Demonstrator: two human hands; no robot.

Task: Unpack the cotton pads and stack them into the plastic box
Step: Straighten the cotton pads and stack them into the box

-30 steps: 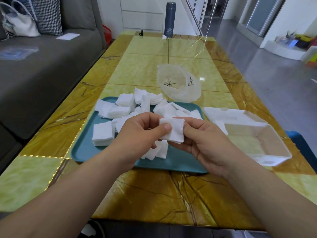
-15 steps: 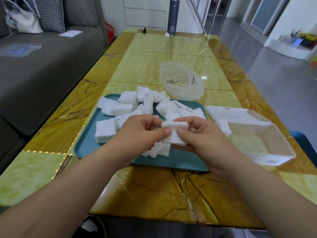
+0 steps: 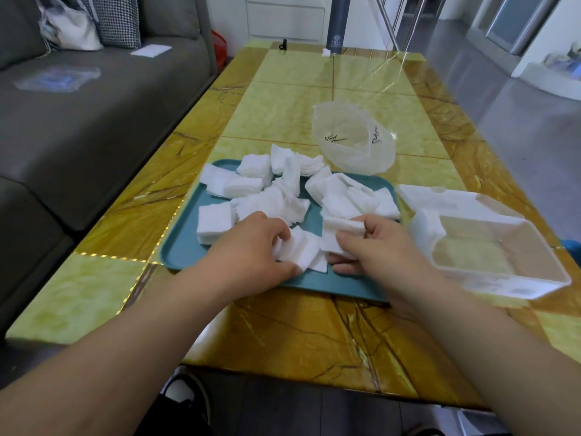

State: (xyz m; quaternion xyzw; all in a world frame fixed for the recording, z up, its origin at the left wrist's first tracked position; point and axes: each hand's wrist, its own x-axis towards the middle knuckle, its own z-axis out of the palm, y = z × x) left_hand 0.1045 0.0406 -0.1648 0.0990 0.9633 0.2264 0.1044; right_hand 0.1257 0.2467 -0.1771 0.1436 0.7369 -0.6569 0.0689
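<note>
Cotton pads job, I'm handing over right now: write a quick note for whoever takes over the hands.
Left hand: down on the tray, fingers curled on loose pads.
Right hand: pinches a small stack just above the tray.
Plastic box: open, right of the tray, mostly empty; upright pads at its left end.
Done: bag looks empty, and the pads are heaped on the tray.
Left: stack nearly all of them into the box.

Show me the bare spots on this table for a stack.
Bare table: the strip left of the tray, and the far stretch between bag and bottle. Crowded: the tray, heaped with cotton pads, and the box to its right.
</note>
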